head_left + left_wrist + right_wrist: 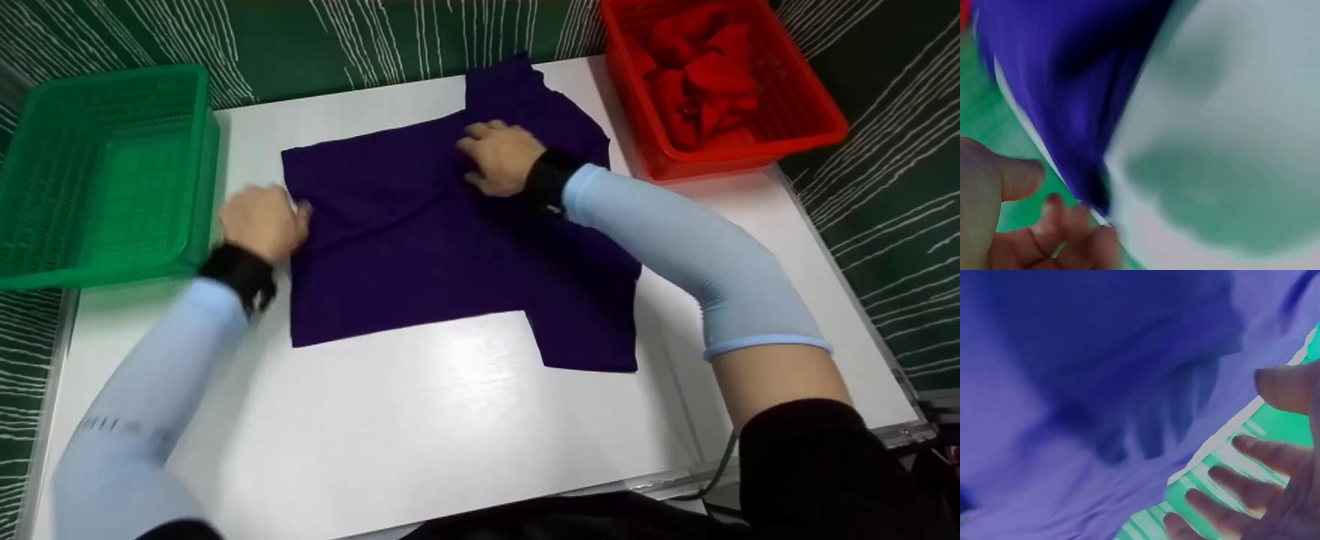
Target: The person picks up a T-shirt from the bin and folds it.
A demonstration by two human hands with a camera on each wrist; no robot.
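Observation:
A dark purple T-shirt (390, 262) lies spread on the white table, its straight hem at the left and its sleeves at the right. Some creases cross the body of the shirt. My left hand (262, 221), blurred, is at the hem. In the left wrist view the fingers (1067, 230) are loosely bent near a corner of the cloth, with the thumb apart from them. Over the upper part of the shirt is my right hand (502, 157). Its fingers (1241, 489) are spread and relaxed in the right wrist view, holding nothing.
A green plastic basket (199, 172) stands at the left, close to my left wrist. At the back right, a red basket (802, 112) contains crumpled red cloth (720, 75). Green walls with white streaks (420, 45) border the white table (420, 435).

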